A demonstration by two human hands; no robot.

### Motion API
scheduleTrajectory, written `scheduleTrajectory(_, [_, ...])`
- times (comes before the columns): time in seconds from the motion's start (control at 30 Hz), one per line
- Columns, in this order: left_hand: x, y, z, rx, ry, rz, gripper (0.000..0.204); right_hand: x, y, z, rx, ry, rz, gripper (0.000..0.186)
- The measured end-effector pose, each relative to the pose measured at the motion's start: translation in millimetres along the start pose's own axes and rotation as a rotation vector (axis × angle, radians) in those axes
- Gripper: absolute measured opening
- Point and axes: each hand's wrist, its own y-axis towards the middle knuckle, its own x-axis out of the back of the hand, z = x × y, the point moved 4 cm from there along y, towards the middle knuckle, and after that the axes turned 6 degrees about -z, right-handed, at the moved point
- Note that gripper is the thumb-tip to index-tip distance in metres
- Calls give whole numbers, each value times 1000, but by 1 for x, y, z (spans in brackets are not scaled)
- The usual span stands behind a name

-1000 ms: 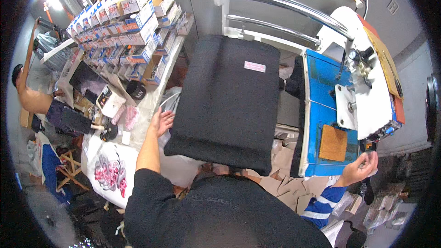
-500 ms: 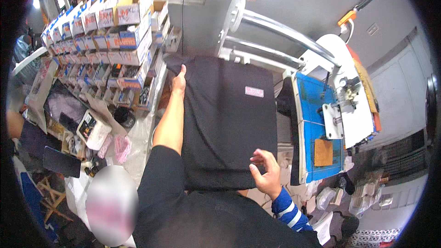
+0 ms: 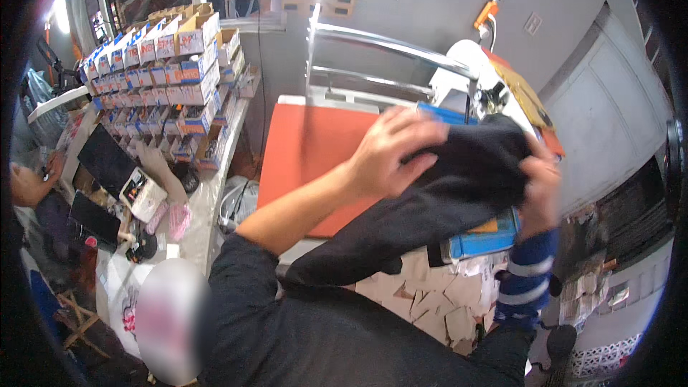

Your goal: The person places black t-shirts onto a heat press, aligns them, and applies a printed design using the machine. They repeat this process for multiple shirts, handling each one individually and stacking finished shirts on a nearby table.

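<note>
A black garment [image 3: 459, 179] hangs bunched and folded in the air, in front of my body and to the right. My right hand [image 3: 541, 183], blurred by motion, grips its right end with fingers wrapped round the cloth. Against the upper left edge of the garment is my left hand [image 3: 398, 150], thumb and fingers apart, its fingertips smeared. Part of the cloth trails down toward my waist. Left of the garment lies the bare orange-red pad [image 3: 308, 143] of a press, partly covered by my left forearm.
Behind the pad runs a metal bar frame [image 3: 387, 36]. A blue platen [image 3: 480, 244] at right is partly hidden by the cloth. Stacked cardboard bins [image 3: 165, 64] fill the left bench, with a dark tablet [image 3: 97, 218] nearby. Another person's hand [image 3: 32, 183] shows at far left.
The garment, spread flat over the pad before, is now lifted and bunched to the right, baring the pad. Both hands moved right and up, and the right hand has taken hold of cloth.
</note>
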Motion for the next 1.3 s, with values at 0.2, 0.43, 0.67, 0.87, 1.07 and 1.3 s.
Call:
scheduleTrajectory(0.2, [-189,-39,-46,-38,-345,436,54,155,-182,158,632,-623,164,73])
scheduleTrajectory(0.43, [-156,-141,-125,943,-467,829,37,255,-272,41,151,-979,-388,48])
scheduleTrajectory(0.67, [-42,-230,-151,1002,247,837,44,212,-355,-225,-415,-690,-195,23])
scheduleTrajectory(0.87, [57,-225,-183,988,427,531,30,105,-313,-231,-439,-438,-73,16])
scheduleTrajectory(1.07, [144,-232,-207,1087,728,400,21,35,-260,-242,-462,-43,408,19])
scheduleTrajectory(1.3, [231,-252,-235,1188,746,289,23,-16,-208,-241,-395,-100,335,19])
